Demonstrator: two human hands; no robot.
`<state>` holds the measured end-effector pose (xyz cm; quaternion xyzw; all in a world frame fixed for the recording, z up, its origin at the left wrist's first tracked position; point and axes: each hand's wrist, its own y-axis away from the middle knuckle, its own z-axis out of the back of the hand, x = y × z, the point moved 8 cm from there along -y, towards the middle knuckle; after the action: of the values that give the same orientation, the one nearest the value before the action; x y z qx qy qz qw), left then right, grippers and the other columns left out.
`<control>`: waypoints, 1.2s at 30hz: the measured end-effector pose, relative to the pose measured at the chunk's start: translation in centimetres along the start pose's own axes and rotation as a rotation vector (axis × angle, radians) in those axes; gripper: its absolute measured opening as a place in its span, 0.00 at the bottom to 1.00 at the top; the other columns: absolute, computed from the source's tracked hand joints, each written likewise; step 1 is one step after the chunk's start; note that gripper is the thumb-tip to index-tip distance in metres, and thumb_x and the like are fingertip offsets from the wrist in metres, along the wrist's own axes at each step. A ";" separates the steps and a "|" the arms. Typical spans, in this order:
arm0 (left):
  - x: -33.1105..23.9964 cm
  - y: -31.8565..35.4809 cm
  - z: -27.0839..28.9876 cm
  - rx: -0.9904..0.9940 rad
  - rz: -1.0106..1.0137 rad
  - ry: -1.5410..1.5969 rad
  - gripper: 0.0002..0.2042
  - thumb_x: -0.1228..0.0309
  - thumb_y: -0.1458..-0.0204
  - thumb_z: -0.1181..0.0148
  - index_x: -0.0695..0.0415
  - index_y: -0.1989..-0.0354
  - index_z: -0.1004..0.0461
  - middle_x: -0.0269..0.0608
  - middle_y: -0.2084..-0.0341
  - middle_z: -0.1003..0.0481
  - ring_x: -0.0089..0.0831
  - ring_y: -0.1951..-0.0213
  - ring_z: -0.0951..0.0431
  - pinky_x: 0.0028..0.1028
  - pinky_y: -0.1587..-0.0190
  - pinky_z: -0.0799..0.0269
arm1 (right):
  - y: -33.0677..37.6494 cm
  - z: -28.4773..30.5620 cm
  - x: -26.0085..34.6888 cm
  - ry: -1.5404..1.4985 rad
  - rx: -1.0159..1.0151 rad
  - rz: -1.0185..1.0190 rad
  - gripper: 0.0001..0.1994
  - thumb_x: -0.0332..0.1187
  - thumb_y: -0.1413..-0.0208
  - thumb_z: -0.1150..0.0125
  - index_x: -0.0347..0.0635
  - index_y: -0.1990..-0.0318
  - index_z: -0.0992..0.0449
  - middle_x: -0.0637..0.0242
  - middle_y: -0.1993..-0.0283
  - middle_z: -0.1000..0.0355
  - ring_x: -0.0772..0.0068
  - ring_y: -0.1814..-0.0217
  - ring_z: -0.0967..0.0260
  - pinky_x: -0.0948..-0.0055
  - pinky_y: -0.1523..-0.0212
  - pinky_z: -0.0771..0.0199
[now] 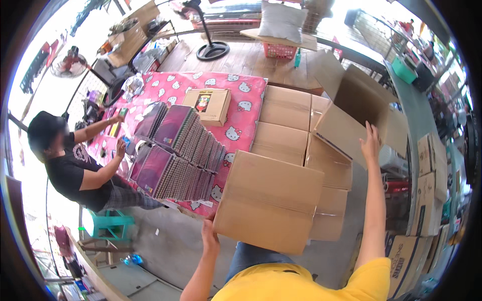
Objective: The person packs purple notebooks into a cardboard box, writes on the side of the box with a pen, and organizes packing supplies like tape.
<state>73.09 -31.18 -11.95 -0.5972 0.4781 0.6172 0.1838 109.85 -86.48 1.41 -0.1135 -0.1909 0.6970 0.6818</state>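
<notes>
A large closed cardboard box [271, 198] is in front of my body, slightly tilted. My left hand [210, 233] grips its lower left corner, with part of the fingers hidden behind the edge. To the right, my right hand [370, 143] reaches out with fingers extended, touching the flap of an open cardboard box [361, 98]. Its flaps stand spread, and the inside I can see is dark brown. Beneath and beyond the closed box are several sealed cartons [281, 108] side by side.
Tall stacks of spiral notebooks [186, 135] with purple covers stand on a pink patterned table [241, 83], near a small carton [208, 103]. A co-worker [75, 155] in black works at the left. Behind them are a green stool [108, 223] and a fan [70, 62]. More cartons [427, 195] line the right.
</notes>
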 end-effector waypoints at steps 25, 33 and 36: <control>4.4 -4.5 -1.6 0.068 0.616 0.019 0.24 0.64 0.37 0.52 0.60 0.34 0.40 0.38 0.42 0.31 0.25 0.47 0.28 0.25 0.44 0.33 | 15.9 -7.3 15.0 -1.670 0.307 -0.721 0.26 0.53 0.50 0.52 0.35 0.81 0.32 0.64 0.75 0.38 0.68 0.68 0.38 0.67 0.61 0.38; 7.0 -6.9 -4.9 0.108 0.563 0.213 0.26 0.59 0.38 0.51 0.59 0.35 0.39 0.39 0.38 0.35 0.25 0.40 0.35 0.24 0.39 0.41 | 6.0 -2.6 15.6 -1.665 0.318 -0.442 0.30 0.56 0.41 0.61 0.36 0.81 0.36 0.63 0.72 0.40 0.67 0.68 0.39 0.67 0.61 0.38; 4.1 -9.2 -8.8 0.075 0.438 0.117 0.26 0.57 0.37 0.52 0.58 0.35 0.38 0.38 0.36 0.36 0.25 0.38 0.37 0.25 0.37 0.44 | 1.2 -1.6 14.9 -1.715 0.384 -0.303 0.28 0.55 0.41 0.61 0.37 0.79 0.36 0.63 0.69 0.41 0.68 0.66 0.39 0.65 0.60 0.35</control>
<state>84.45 -35.40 -17.61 -0.5069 0.6287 0.5884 0.0395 108.74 -71.49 0.99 0.5897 -0.5283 0.4645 0.3968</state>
